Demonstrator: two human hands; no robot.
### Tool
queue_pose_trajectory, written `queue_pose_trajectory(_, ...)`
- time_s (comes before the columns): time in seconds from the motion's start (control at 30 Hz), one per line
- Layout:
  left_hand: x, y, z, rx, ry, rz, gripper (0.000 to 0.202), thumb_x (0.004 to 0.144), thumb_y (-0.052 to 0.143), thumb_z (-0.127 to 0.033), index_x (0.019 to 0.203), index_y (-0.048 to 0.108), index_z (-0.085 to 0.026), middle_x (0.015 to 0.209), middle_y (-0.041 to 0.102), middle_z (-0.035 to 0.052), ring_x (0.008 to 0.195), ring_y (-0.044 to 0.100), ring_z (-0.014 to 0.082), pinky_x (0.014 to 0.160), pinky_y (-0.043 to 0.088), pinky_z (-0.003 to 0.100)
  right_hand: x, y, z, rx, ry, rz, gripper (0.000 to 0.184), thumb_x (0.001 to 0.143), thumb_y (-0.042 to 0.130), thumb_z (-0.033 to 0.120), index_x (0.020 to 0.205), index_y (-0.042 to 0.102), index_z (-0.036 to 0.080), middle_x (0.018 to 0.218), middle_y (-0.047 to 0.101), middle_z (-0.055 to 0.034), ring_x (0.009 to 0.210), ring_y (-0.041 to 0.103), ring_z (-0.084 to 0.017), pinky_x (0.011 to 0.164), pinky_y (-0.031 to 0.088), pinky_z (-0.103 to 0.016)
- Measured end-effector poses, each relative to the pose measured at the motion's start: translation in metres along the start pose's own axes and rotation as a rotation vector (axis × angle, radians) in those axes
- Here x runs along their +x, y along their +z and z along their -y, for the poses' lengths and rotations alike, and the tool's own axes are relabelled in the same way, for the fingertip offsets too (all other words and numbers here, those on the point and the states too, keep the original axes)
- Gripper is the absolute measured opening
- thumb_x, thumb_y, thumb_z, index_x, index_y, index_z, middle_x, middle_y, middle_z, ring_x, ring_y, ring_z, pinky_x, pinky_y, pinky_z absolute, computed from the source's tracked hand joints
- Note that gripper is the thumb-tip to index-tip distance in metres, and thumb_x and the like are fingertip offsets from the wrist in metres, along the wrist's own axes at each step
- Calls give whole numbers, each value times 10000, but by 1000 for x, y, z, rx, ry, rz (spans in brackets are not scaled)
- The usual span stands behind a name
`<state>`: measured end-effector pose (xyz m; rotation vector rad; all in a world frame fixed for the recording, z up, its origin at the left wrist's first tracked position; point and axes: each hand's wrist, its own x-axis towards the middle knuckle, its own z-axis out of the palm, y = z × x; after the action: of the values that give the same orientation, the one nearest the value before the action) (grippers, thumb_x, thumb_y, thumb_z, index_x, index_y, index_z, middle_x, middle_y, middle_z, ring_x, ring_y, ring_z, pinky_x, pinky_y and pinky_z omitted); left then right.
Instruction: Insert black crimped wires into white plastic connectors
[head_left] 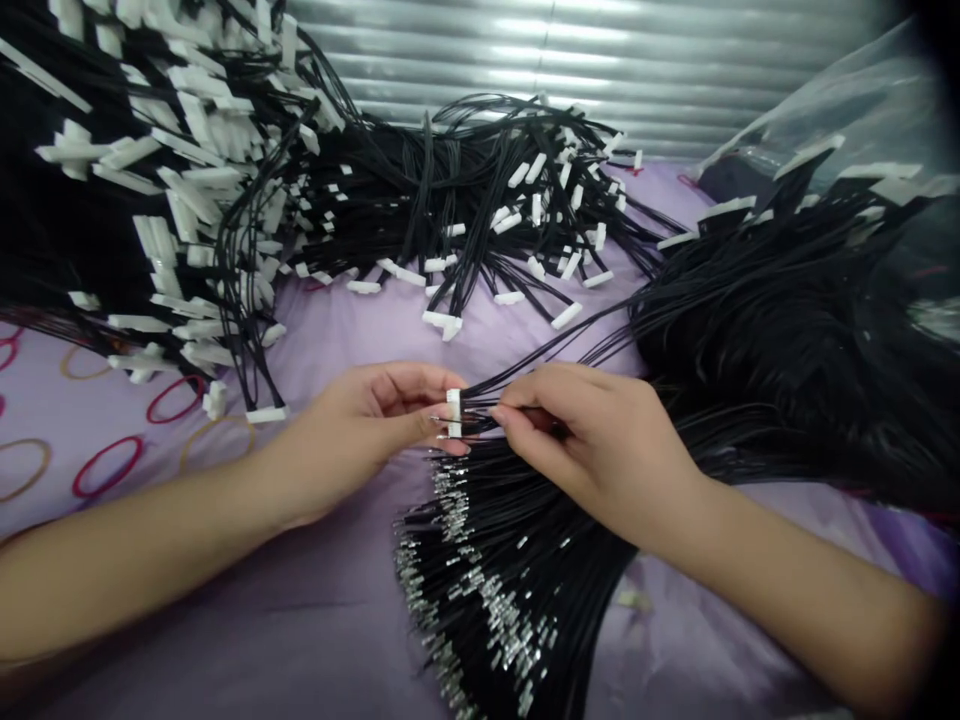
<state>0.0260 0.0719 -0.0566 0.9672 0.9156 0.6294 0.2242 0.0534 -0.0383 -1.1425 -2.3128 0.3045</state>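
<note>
white plastic connector [454,413] sits mid-frame, pinched between the left hand's [390,415] thumb and fingers, while the right hand [600,430] seems to be gripping a thin black wire [477,405] just beside it. i'd call that connector part-wired, can't tell how many slots remain. bottom centre, a fan of loose wires [555,530] shows bare metal tips, so plenty left. upper left, a big heap of white connectors [199,195] on black leads looks done.

no readable text, labels, numbers, signs
</note>
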Motion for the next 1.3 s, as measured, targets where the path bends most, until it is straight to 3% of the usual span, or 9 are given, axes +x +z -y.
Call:
queue_pose_trajectory(0.27,-2,1,1,-8,-3,-3,188,738,667,-184,923,640,-160,886,682,-7,782,652,64,748,569,173,0,4,0,-3,-16,14,149,838,530,169,752,624,92,664,576,-18,601,489,-89,565,384,-210)
queue_pose_trajectory(0.5,-1,0,1,-15,13,19,182,739,665,-164,917,654,-196,849,679,-36,753,652,48,721,573,155,-2,7,-1,-26,-118,-57,147,850,512,161,795,625,85,689,575,-34,628,480,-102,602,404,-229)
queue_pose_trajectory(0.77,0,1,-2,-18,8,43,143,756,646,-162,895,669,-190,844,669,-35,746,642,39,703,569,130,-1,8,0,12,-111,-84,137,857,506,156,813,618,91,735,601,-38,689,522,-110,661,428,-237)
queue_pose_trajectory(1.07,1,3,-2,-34,-21,-13,186,716,681,-184,895,650,-142,814,668,-7,722,638,67,690,565,181,0,11,1,-41,-116,13,233,900,442,192,810,632,91,717,602,-50,686,537,-133,649,429,-263)
queue_pose_trajectory(1.3,-1,4,-4,-153,-7,8,155,731,665,-170,880,643,-134,811,672,1,710,622,55,720,523,183,-3,-6,8,-157,-171,-26,233,875,503,309,937,613,113,938,567,-108,872,498,-185,757,442,-321)
